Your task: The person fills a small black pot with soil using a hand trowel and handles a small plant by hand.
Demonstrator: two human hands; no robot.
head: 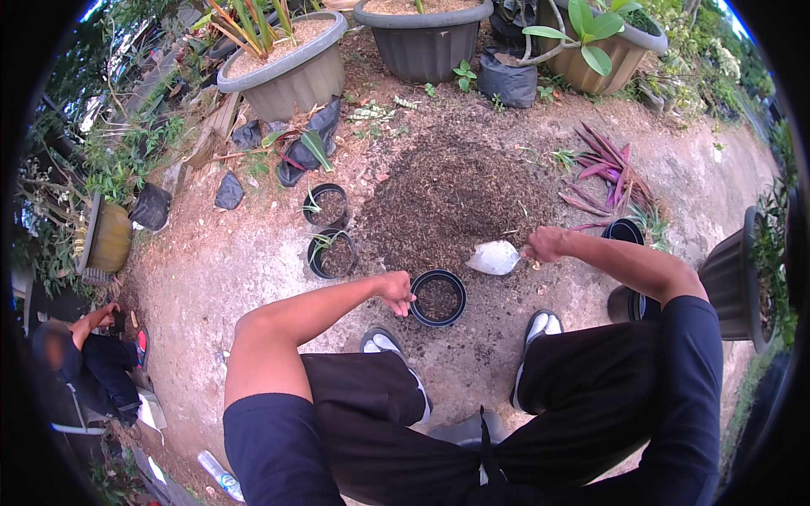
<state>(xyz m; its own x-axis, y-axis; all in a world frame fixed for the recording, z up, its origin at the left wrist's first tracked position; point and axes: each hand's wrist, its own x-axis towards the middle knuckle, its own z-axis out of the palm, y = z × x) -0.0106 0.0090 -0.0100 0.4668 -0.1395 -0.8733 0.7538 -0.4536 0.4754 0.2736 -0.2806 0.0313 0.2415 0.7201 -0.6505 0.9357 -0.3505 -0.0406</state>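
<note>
My left hand (397, 293) grips the left rim of a round black plastic plant pot (464, 302), which stands upright on the ground and has dark potting mix inside. My right hand (545, 245) holds a pale hand scoop (495, 258) by its handle end. The scoop's blade points left, at the near edge of a wide heap of brown potting mix (455, 183). Left of the heap stand two more black pots, a nearer one (311, 260) and a farther one (306, 209), each with mix and a small green-and-white leaved plant.
Purple-leaved cuttings (610, 167) lie right of the heap. Black pots (623, 231) stand by my right arm. Large planters (421, 47) line the back, with a black plastic bag (310, 142) before them. A seated person (95, 367) and a plastic bottle (220, 475) are at left.
</note>
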